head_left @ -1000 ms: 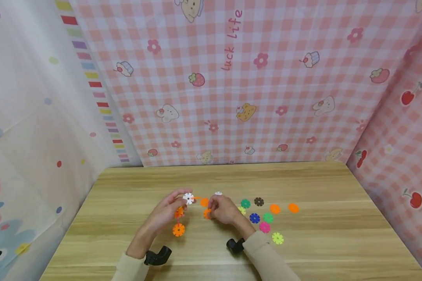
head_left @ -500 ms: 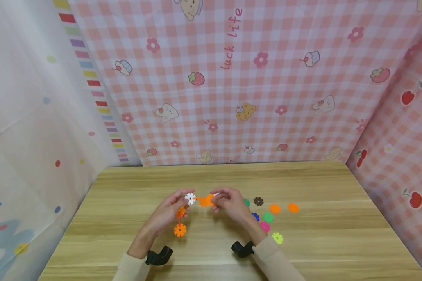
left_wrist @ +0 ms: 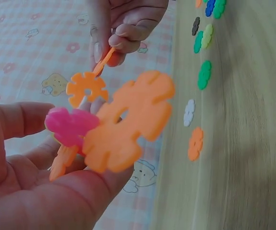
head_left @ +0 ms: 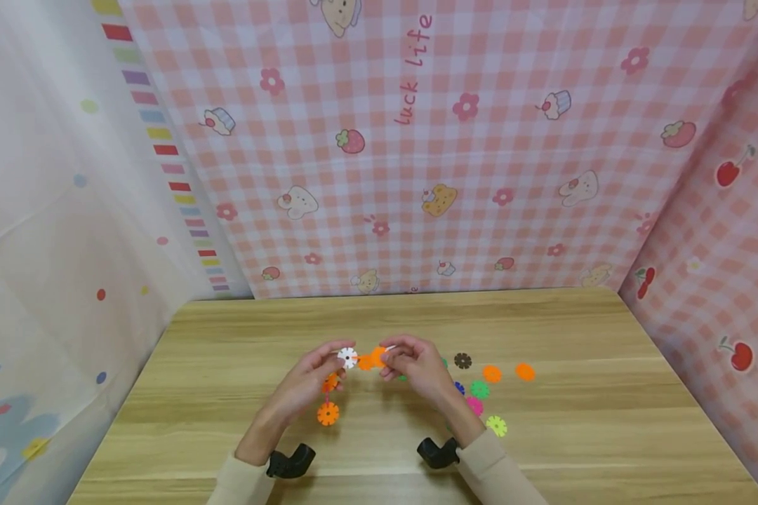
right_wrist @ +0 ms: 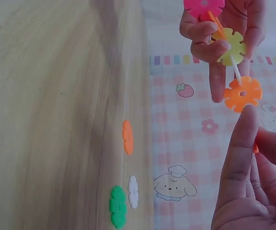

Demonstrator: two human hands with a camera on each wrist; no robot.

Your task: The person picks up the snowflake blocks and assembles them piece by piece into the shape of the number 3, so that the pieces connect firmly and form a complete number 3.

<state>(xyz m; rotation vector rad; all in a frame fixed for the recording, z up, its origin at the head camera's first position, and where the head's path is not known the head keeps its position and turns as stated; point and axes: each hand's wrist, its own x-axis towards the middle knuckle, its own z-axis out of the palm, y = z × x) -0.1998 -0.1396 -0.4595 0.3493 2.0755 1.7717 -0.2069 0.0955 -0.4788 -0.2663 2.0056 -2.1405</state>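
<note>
My left hand (head_left: 309, 375) holds a chain of interlocked plastic snowflake discs. In the right wrist view the chain shows a pink disc (right_wrist: 204, 7), a yellow disc (right_wrist: 232, 46), a white disc (right_wrist: 237, 70) seen edge-on and an orange disc (right_wrist: 243, 94). Another orange disc (head_left: 328, 414) hangs from its lower end. Between thumb and fingers, my right hand (head_left: 417, 365) pinches a further orange disc (head_left: 379, 356), lined up at the rim of the chain's end disc. My fingers hide part of both.
Loose discs lie on the wooden table (head_left: 227, 379). An orange one (left_wrist: 195, 143) and a white one (left_wrist: 189, 113) sit below the hands. Several more, including brown (head_left: 463, 360), green (head_left: 480, 388) and yellow-green (head_left: 496, 426), spread to the right. A checked cloth (head_left: 379, 175) hangs behind.
My right hand, low over the table with the orange disc a second ago, has risen to the chain's end. Since half a second ago, the left hand has shifted slightly right.
</note>
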